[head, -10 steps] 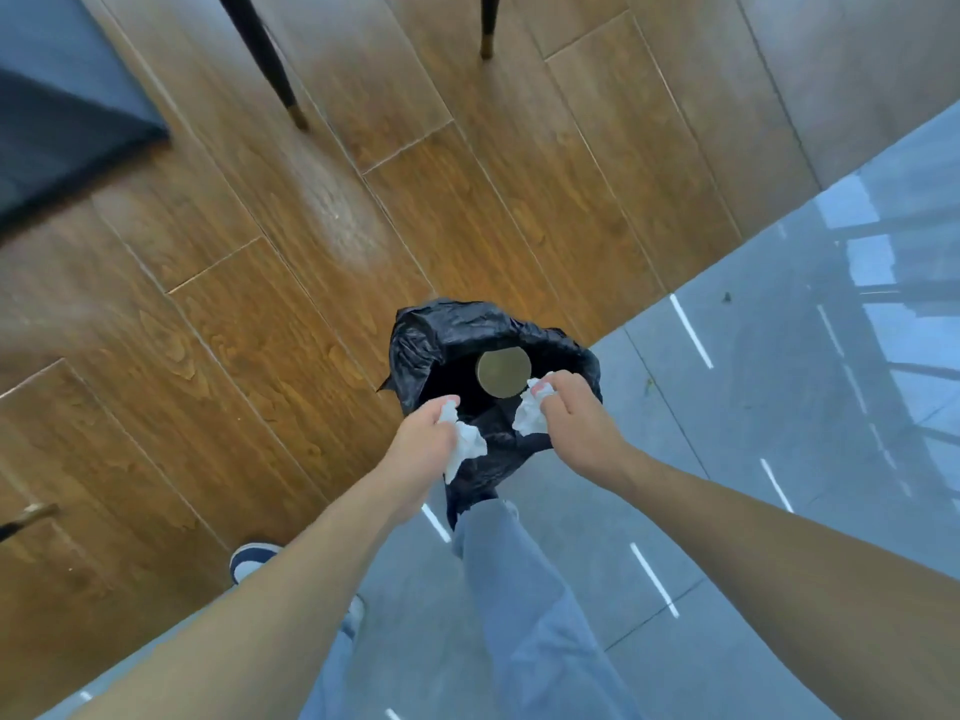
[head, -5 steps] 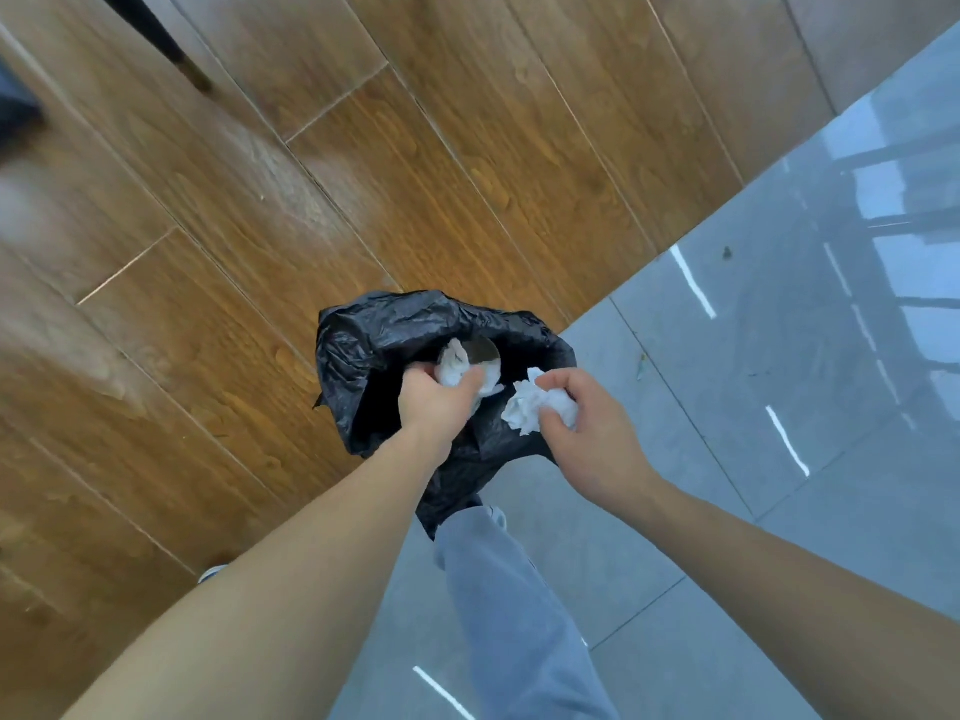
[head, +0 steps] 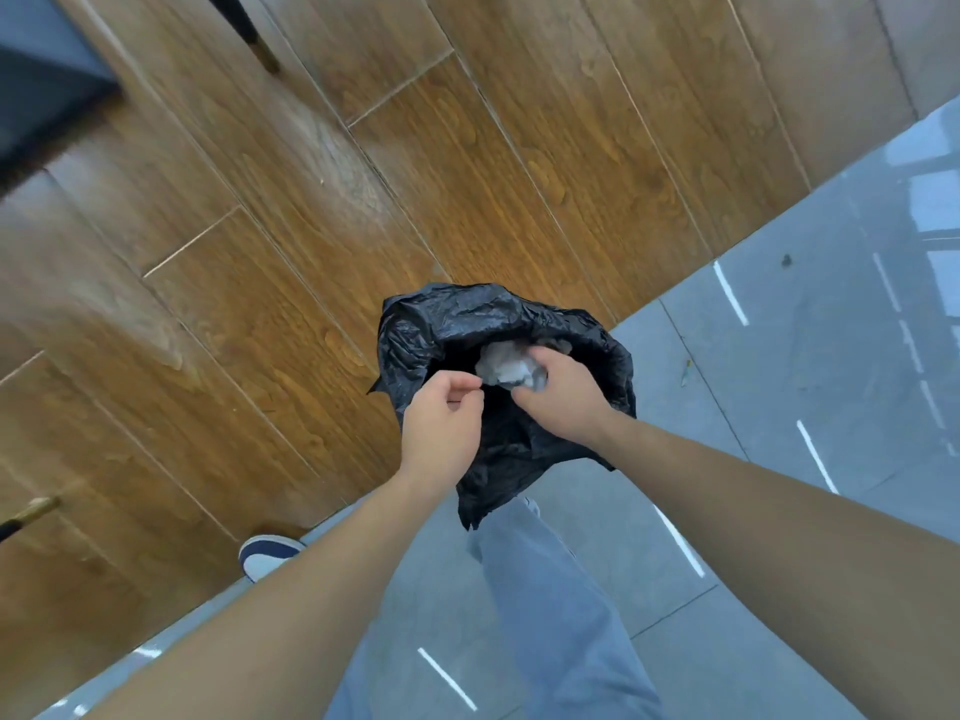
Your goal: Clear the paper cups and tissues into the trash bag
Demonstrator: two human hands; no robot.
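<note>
A black trash bag (head: 457,324) hangs open above the floor in front of me. My left hand (head: 441,423) is at the bag's near left rim, with fingers curled and thumb pinched against them on the plastic. No tissue shows in it. My right hand (head: 563,402) reaches over the bag's mouth. Its fingertips are closed on a crumpled white tissue (head: 501,366), which sits in shadow just inside the opening. No paper cup is visible in the bag now.
Brown wood-look floor planks (head: 311,200) lie to the left and grey glossy tiles (head: 779,381) to the right. My blue-trousered leg (head: 550,615) and a shoe (head: 265,553) are below the bag. A dark furniture leg (head: 249,28) and a dark mat (head: 36,80) are at the upper left.
The left hand's tissue is gone from it and the hand has drawn back to the rim. The right hand has moved its tissue over and into the bag mouth. The cup is hidden now.
</note>
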